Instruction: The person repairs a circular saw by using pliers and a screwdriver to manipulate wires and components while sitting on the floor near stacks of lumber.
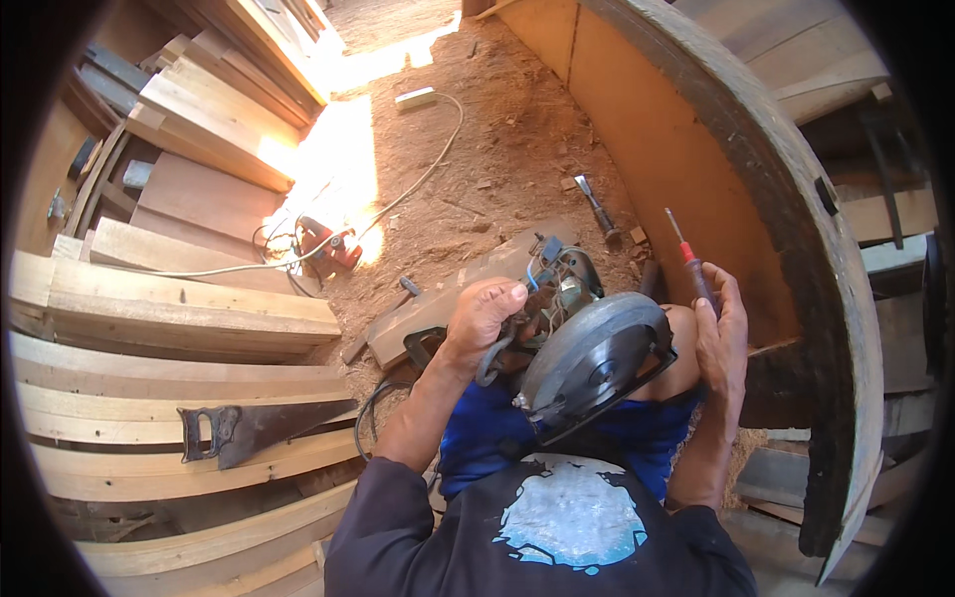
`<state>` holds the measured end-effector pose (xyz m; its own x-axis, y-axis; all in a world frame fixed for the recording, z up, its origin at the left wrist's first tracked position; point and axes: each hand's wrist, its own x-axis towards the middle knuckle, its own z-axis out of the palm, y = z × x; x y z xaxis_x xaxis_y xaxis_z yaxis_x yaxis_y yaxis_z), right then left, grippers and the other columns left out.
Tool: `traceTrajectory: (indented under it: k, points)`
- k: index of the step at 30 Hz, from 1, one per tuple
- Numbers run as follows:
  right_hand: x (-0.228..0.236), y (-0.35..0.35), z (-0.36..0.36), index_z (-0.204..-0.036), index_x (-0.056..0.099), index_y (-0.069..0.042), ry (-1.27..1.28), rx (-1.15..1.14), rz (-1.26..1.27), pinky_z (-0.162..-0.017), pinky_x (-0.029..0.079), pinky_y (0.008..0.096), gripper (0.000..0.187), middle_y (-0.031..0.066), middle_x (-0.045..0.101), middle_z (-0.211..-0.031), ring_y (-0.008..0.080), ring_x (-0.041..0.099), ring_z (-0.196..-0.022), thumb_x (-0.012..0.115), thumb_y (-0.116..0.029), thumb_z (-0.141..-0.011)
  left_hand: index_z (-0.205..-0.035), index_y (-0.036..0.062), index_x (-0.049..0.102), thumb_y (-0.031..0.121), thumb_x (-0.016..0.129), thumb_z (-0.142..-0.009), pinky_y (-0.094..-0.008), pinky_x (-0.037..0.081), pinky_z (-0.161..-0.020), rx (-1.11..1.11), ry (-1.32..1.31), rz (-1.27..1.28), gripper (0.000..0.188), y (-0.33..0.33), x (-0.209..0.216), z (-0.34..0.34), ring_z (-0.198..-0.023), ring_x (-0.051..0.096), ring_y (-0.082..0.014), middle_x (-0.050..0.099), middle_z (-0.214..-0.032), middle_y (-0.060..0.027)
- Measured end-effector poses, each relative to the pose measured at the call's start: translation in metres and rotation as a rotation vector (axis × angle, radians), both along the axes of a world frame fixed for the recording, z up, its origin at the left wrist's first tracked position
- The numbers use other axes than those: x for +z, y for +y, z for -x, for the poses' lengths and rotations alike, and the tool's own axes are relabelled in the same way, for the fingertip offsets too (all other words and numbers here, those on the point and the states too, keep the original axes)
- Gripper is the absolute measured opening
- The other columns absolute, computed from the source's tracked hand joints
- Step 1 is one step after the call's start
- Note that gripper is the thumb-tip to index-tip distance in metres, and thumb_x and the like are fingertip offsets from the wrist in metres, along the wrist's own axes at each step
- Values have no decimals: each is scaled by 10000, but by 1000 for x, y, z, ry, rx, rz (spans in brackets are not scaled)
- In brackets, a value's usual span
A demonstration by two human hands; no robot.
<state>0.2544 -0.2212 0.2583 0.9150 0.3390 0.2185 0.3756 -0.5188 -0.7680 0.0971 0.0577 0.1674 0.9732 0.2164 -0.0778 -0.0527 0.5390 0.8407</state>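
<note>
A circular saw (pixel 595 358) with a round toothed blade and a dark guard rests across my lap. Its handle end is opened up, and loose wires (pixel 557 289), one of them blue, show there. My left hand (pixel 485 316) is closed on the saw beside these wires, thumb uppermost; its other fingers are partly hidden. In my right hand (pixel 724 333) is a screwdriver (pixel 688 255) with a red and dark handle, its thin shaft pointing up and away from the saw. The screwdriver's tip touches nothing.
A chisel (pixel 599 211) lies on the sawdust-covered floor (pixel 507 139) ahead. A plank (pixel 438 303) sits beyond the saw. To the left are stacked boards (pixel 189 298), a handsaw (pixel 269 430), a red power tool (pixel 331 244) and a corded socket block (pixel 415 98). A curved wooden panel (pixel 686 139) stands at right.
</note>
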Motion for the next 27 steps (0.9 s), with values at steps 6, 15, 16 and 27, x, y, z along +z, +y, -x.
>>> traceTrajectory:
  k: [6, 15, 16, 27]
  points:
    - [51, -17, 34, -1374, 575, 1, 149, 185, -107, -1029, 471, 342, 451, 155, 662, -1264, 195, 647, -1116, 542, 14, -925, -930, -16, 685, 351, 652, -1025, -257, 483, -630, -4, 37, -122, 381, -10, -14, -16, -695, 605, -110, 607, -741, -19]
    - [84, -23, 50, -1206, 687, 18, -26, 511, 34, -893, 552, 380, 385, 208, 730, -1078, 351, 734, -975, 683, -5, -822, -912, -14, 676, 325, 687, -1011, -264, 486, -601, 18, 98, -142, 353, -8, -24, -24, -678, 576, -94, 614, -786, -21]
    - [87, -19, 50, -1206, 687, 18, -20, 515, 32, -893, 552, 380, 385, 208, 730, -1078, 351, 734, -975, 683, -5, -822, -947, -19, 672, 302, 686, -1007, -264, 489, -607, -4, 93, -110, 327, -7, -24, -23, -694, 582, -97, 625, -816, -32]
    - [96, 7, 42, -1128, 703, 47, -236, 639, 198, -704, 538, 388, 334, 213, 696, -883, 360, 709, -782, 694, 17, -795, -1211, -84, 635, 120, 660, -901, -282, 535, -761, -132, -11, -119, 372, 0, -21, -14, -849, 660, -138, 697, -978, -95]
